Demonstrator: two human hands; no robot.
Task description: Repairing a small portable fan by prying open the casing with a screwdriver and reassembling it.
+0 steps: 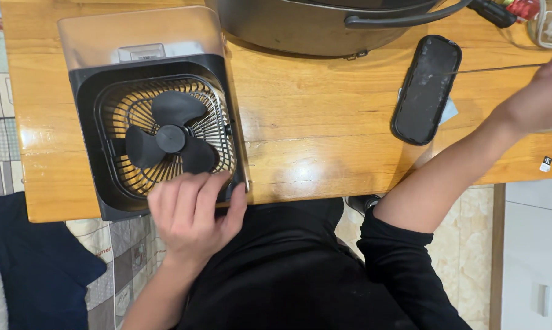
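Observation:
A small black box fan (pixel 160 137) lies flat on the wooden table (pixel 312 128), its three-blade rotor and wire grille facing up, with a clear plastic panel at its far end. My left hand (pixel 193 214) rests on the fan's near edge, fingers spread over the grille and frame. My right hand (pixel 541 98) reaches to the table's right edge, partly out of view; what it touches is unclear.
A long black oval case (pixel 427 88) lies right of centre. A large dark pan (pixel 325 24) with a handle sits at the far edge. A glass jar (pixel 548 24) stands at the far right. Dark cloth (pixel 31 263) lies on the floor at left.

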